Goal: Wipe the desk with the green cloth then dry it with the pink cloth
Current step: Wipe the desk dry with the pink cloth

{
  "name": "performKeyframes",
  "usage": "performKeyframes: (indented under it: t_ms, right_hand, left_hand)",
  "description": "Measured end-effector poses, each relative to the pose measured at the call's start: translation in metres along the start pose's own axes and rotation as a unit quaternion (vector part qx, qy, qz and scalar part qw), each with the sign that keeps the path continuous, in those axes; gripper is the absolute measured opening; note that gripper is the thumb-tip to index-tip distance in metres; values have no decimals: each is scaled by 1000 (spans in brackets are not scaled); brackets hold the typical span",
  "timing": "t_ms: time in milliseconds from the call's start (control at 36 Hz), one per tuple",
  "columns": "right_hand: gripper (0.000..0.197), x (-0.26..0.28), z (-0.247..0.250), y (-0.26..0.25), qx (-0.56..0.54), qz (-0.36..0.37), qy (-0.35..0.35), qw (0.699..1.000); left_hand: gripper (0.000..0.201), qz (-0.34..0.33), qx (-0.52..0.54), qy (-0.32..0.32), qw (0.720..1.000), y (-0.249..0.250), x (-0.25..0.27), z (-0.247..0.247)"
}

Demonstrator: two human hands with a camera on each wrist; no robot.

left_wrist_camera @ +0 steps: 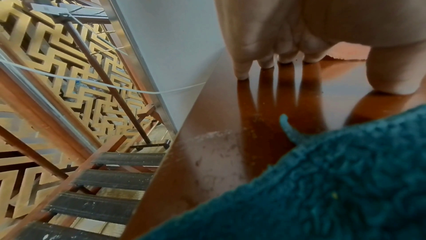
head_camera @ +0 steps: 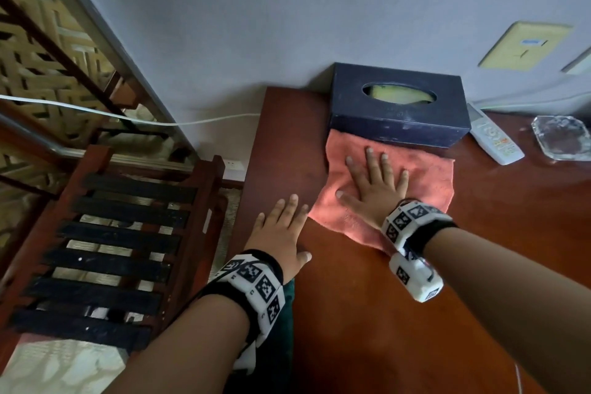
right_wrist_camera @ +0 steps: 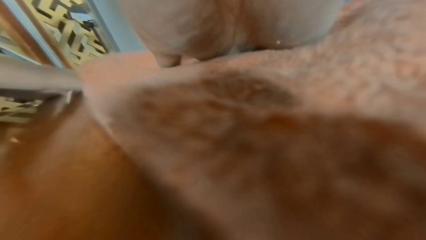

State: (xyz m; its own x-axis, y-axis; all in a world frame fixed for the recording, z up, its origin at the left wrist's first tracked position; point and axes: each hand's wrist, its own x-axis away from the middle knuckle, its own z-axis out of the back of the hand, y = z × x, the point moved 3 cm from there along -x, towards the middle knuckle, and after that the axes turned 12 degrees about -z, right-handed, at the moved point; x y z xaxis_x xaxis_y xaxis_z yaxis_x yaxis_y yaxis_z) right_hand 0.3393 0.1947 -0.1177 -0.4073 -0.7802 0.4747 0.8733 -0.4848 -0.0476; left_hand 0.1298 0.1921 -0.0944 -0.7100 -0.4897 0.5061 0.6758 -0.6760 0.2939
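Note:
The pink cloth (head_camera: pixel 428 184) lies spread on the red-brown wooden desk (head_camera: pixel 367 313), its far edge against a tissue box. My right hand (head_camera: pixel 372 184) presses flat on the cloth with fingers straight and spread; the right wrist view shows the palm (right_wrist_camera: pixel 230 16) on the pink cloth (right_wrist_camera: pixel 253 107), blurred. My left hand (head_camera: pixel 281 230) rests flat on the bare desk beside the cloth's left edge, fingers straight. The dark green cloth (head_camera: pixel 286 329) lies under my left wrist at the desk's left edge. It fills the lower right of the left wrist view (left_wrist_camera: pixel 322 180), behind the fingers (left_wrist_camera: pixel 242 69).
A dark blue tissue box (head_camera: pixel 396 109) stands at the back against the wall. A white remote (head_camera: pixel 494 137) and a glass ashtray (head_camera: pixel 561 136) lie at the back right. Left of the desk stands a slatted wooden rack (head_camera: pixel 112 253); a white cable (head_camera: pixel 128 118) runs past it.

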Motion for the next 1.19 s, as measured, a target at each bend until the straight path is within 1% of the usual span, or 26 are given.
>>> performKeyframes:
  t_ms: [56, 167, 278, 361, 444, 639, 722, 861, 917, 1000, 1083, 1194]
  right_hand:
    - [76, 20, -10, -7, -1, 3, -8, 1000]
    - [81, 68, -31, -14, 5, 35, -35, 999]
    - [79, 114, -50, -15, 24, 66, -66, 995]
    - [74, 130, -59, -18, 28, 79, -80, 993]
    - [71, 130, -60, -23, 32, 76, -80, 993]
    - [68, 101, -48, -39, 47, 116, -58, 990]
    - [69, 93, -44, -42, 60, 123, -57, 989]
    - [63, 110, -52, -31, 64, 150, -51, 985]
    - [63, 115, -56, -18, 62, 157, -55, 984]
    - [63, 117, -54, 0, 58, 135, -51, 988]
    - [66, 107, -49, 4, 64, 98, -64, 991]
    - [67, 64, -30, -5, 36, 47, -54, 997]
  left_hand:
    - [82, 3, -1, -4, 1000, 0, 1, 0]
    - [81, 3, -5, -15, 1000, 2, 2, 2]
    - [76, 12, 3, -27, 1000, 4, 1, 5]
    - [78, 16, 1, -32, 999, 4, 0, 3]
    - [77, 14, 4, -31, 999, 3, -1, 3]
    - [74, 19, 5, -31, 999, 5, 1, 5]
    - [75, 22, 4, -23, 999, 6, 1, 8]
    - [71, 23, 2, -29, 999, 6, 1, 9]
    - [73, 20, 4, -33, 999, 6, 1, 8]
    - [80, 16, 11, -24, 1000, 4, 0, 5]
    - [81, 14, 14, -16, 1000, 2, -1, 3]
    - [80, 12, 7, -12, 1000, 2, -1, 2]
